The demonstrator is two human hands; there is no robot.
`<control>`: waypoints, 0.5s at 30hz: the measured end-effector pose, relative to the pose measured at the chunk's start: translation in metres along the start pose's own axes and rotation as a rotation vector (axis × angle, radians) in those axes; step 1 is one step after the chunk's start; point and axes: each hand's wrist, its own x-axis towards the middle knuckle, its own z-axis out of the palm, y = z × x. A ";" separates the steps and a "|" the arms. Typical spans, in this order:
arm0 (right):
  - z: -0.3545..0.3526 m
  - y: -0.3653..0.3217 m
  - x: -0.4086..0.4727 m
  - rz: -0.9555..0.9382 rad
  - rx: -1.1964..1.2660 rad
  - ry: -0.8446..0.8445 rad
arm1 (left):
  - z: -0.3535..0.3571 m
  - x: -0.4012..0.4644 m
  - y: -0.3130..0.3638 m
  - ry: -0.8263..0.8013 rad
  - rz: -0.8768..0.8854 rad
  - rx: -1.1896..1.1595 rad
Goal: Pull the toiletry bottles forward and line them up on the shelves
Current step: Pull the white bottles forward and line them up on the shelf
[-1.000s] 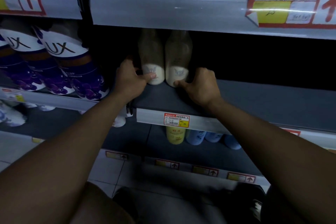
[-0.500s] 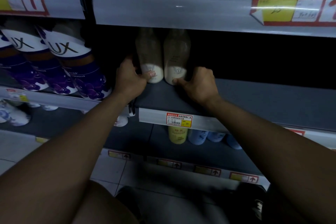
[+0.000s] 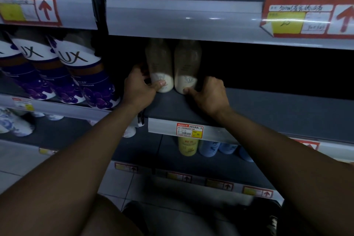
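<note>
Bottles (image 3: 173, 67) gripped by both hands beside purple LUX bottles (image 3: 84, 80).

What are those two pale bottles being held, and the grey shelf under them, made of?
The two cream bottles, left and right, look like smooth, slightly glossy plastic with printed labels; dim light leaves it uncertain. The grey shelf looks like matt painted metal, judging by its thin flat edge.

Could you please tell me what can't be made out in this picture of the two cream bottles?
Head view only:
- Tops of the left cream bottle and right cream bottle: hidden behind the upper shelf edge.
- Left hand fingers: behind its bottle.
- Price tag print: too small.
- Shelf depth right of the right hand: too dark.
</note>
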 end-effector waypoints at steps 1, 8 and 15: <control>0.000 0.001 0.000 -0.002 -0.002 -0.003 | -0.001 0.000 0.000 -0.009 -0.001 0.005; -0.002 0.010 -0.016 -0.038 0.041 0.007 | -0.020 -0.012 0.007 -0.022 -0.019 0.127; -0.032 0.015 -0.056 -0.173 0.066 0.067 | -0.047 -0.041 0.036 0.078 -0.066 0.080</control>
